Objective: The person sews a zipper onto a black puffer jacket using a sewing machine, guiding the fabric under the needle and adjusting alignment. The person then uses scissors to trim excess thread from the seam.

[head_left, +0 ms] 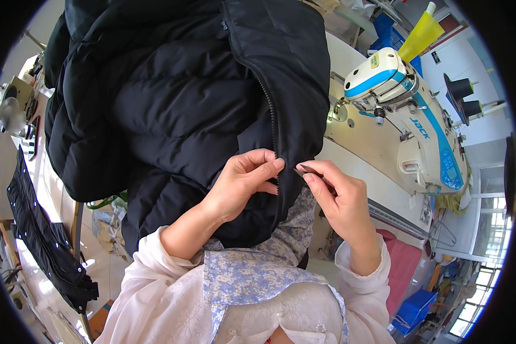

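Okay, black jacket [178, 97] borders bare pale tabletop [350, 165] rightward; zipper [271, 110] runs lengthwise toward the person; left hand [243, 182] pinches its edge, right hand [339, 199] grips small dark tool [300, 172], tip leftward.

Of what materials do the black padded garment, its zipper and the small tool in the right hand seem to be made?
Black garment: probably synthetic fabric, smooth with a soft sheen; puffy folds suggest padding.
Zipper: dark row of teeth, plastic or coated metal; unclear from here.
Small tool: likely dark metal, judging by its thin pointed tip, though the right hand covers much of it.
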Demonstrator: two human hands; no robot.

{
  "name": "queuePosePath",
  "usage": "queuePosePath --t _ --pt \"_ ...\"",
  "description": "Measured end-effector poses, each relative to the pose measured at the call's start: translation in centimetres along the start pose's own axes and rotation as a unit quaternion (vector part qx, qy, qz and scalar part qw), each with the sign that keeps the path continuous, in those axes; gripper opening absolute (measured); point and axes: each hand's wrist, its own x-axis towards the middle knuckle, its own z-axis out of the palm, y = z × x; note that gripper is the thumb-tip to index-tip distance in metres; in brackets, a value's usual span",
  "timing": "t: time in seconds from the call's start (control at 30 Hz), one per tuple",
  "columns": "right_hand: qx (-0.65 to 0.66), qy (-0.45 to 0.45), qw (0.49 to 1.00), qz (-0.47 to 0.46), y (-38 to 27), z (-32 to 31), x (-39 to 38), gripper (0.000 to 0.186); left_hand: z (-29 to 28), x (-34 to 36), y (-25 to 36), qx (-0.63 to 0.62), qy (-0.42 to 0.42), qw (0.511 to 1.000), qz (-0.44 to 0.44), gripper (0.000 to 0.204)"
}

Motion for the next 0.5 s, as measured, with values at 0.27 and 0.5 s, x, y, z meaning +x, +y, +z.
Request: queuePosePath --t 0.27,0.5 --pt "-0.059 0.0 0.998 -0.009 -0.05 -0.03 0.34 0.014 -0.12 -0.01 0.12 0.023 -0.01 1.0 0.009 0.015" --pt "-0.081 0.023 0.996 -0.033 -0.34 0.1 0.67 0.011 -0.06 0.01 0.03 0.038 -0.009 0.999 0.016 0.017"
